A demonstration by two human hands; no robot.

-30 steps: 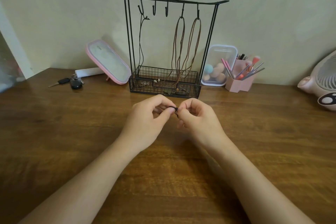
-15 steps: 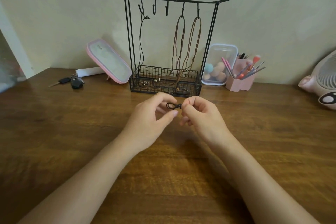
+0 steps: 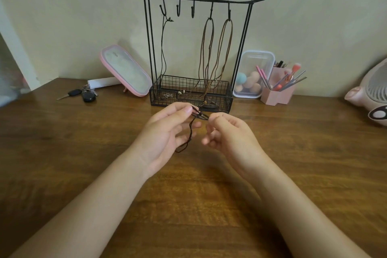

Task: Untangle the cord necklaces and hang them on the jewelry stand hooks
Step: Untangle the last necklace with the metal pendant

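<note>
Both hands pinch the dark cord (image 3: 191,132) above mid-desk: left hand (image 3: 167,130), right hand (image 3: 227,132) (knot between them); best tease loops apart gently.

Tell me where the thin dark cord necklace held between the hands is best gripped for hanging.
Pinch the thin dark cord necklace at its small top loop, fingertips from either side, as the left hand and right hand do. The tail dangles slack below, so a grip there would probably hold the loop open for an empty black wire hook.
</note>
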